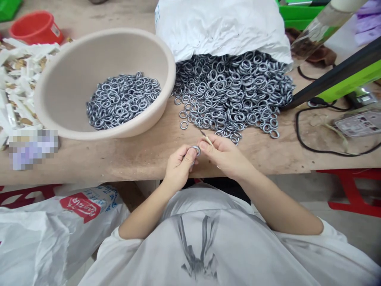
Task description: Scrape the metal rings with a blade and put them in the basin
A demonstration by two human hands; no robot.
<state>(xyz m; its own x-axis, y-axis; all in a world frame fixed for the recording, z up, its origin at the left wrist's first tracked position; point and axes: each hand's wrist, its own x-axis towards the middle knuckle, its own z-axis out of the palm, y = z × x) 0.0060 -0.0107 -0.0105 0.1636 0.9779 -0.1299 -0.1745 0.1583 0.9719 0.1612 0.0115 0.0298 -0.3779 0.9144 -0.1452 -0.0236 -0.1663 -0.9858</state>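
My left hand (180, 165) pinches a grey metal-looking ring (195, 150) between thumb and fingers, close to the table's front edge. Right beside it, my right hand (224, 155) is closed around a thin pale stick with a dark pointed tip (206, 137). Its fingertips are at the ring; whether they touch it I cannot tell. Just beyond my hands lies a large heap of the same rings (232, 91), spilling from a white sack (223, 28). To the left stands a wide beige bowl (65, 79) with a pile of rings (125, 99) in it.
White strips and scraps (18, 87) lie at the left, with a red tub (37, 28) behind. A black and green bar (336, 75) slants in from the right, above a looped black cable (300, 135). A white bag (59, 234) sits below the table at left.
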